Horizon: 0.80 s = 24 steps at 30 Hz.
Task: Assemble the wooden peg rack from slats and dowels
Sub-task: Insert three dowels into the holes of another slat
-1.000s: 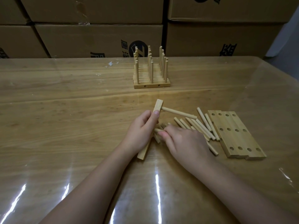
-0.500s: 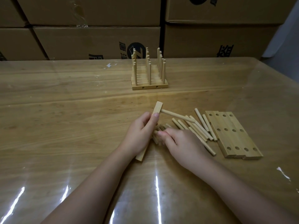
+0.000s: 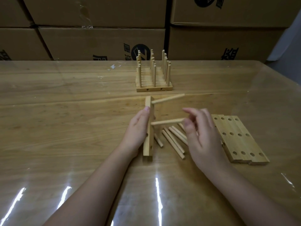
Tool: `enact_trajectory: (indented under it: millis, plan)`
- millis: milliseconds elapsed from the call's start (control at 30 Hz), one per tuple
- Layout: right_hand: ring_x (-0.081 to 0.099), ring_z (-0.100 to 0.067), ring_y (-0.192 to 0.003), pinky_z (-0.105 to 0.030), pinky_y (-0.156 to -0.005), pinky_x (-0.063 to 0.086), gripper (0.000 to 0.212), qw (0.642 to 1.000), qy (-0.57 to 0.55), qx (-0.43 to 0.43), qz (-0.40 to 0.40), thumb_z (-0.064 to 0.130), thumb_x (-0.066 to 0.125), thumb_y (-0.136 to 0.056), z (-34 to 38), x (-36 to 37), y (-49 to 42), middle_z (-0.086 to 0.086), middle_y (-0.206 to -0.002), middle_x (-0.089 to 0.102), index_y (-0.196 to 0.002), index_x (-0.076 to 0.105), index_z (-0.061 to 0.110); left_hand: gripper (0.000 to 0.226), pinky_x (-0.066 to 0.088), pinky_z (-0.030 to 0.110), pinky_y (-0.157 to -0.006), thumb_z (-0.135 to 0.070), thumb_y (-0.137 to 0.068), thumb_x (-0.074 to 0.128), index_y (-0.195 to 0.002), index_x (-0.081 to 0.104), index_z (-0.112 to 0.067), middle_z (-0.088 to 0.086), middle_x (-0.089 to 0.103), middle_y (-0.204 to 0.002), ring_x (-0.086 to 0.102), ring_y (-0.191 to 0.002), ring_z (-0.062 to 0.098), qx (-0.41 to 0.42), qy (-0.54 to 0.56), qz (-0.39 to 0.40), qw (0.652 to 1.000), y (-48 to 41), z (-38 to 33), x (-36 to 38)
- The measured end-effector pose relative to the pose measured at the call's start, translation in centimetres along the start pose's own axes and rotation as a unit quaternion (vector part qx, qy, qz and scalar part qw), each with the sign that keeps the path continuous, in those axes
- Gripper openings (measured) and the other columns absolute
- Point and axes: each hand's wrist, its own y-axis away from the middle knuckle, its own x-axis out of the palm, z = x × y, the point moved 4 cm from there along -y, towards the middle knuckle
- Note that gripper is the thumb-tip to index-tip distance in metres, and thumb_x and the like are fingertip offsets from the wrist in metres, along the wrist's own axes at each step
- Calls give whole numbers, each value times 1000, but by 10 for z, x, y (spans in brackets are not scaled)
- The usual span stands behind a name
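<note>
My left hand (image 3: 137, 129) grips a wooden slat (image 3: 148, 144) stood on its long edge on the table. One dowel (image 3: 167, 99) sticks out of the slat near its far end. A second dowel (image 3: 167, 122) sits in the slat's middle hole, and my right hand (image 3: 201, 136) pinches its free end between thumb and fingers. Several loose dowels (image 3: 173, 141) lie on the table between my hands. A row of drilled slats (image 3: 239, 139) lies flat to the right.
A finished peg rack (image 3: 154, 74) stands farther back on the glossy wooden table (image 3: 65, 121). Stacked cardboard boxes (image 3: 101, 41) form a wall behind the table. The table's right edge (image 3: 283, 75) runs diagonally at far right.
My left hand turned the slat up onto its edge. My right hand lifted a dowel from the pile and brought it to the slat's middle hole.
</note>
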Motion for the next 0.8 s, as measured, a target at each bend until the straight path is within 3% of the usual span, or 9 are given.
enact_trajectory:
  millis: [33,100,200,300,433,500,633,800]
  plan:
    - [49,0,-78,-15,-64,38,42,999,-19,11,-24,39,30,-95,-2,-3,0,9,-94,48,-121,52,14,40,52,28,-75,-50,-97,39,-102,67,-23,-10,68,-81,64,-78,8,-30,45,-19,998,-2,2,-4]
    - [52,1,-82,-11,-67,38,36,998,-20,44,-25,32,31,-97,-9,-5,-1,13,-89,52,-119,53,15,43,51,23,-55,-50,-96,41,-99,65,-14,-4,64,-67,61,-59,9,-85,172,-31,981,-4,5,-10]
    - [51,2,-73,-13,-61,40,28,996,38,56,66,28,41,-95,-14,6,0,18,-83,53,-116,56,19,45,44,20,-42,-49,-97,40,-87,63,-11,-1,55,-57,51,-44,8,-117,290,-19,950,-6,5,-12]
    - [46,-1,-91,-17,-76,38,26,978,93,-47,180,27,49,-92,-1,20,6,15,-99,53,-117,59,28,46,39,19,-38,-50,-98,37,-83,60,-13,-3,50,-53,46,-41,7,-119,332,6,936,-8,4,-10]
    - [32,-9,-118,-29,-94,28,34,920,210,-119,308,47,38,-91,4,37,19,16,-126,43,-123,49,45,44,30,18,-32,-46,-100,33,-78,53,-14,-4,43,-48,37,-35,6,-125,404,10,906,-12,2,-9]
    - [35,-11,-119,-33,-96,28,34,919,221,-124,303,47,41,-90,4,38,19,15,-126,47,-121,55,41,42,27,16,-31,-40,-101,32,-76,51,-13,-3,41,-47,35,-34,7,-130,438,4,890,-13,2,-12]
    - [52,-14,-101,-31,-84,38,21,931,227,-145,248,38,62,-82,6,35,14,11,-103,62,-97,69,25,38,23,16,-30,-34,-101,32,-74,48,-12,-2,37,-46,31,-33,6,-141,488,-7,862,-15,1,-14]
    - [50,-12,-89,-27,-79,45,9,943,196,-123,241,25,68,-81,9,34,14,11,-89,59,-87,63,21,34,22,15,-30,-29,-99,32,-73,48,-12,-3,37,-47,31,-34,6,-147,520,-9,841,-16,3,-16]
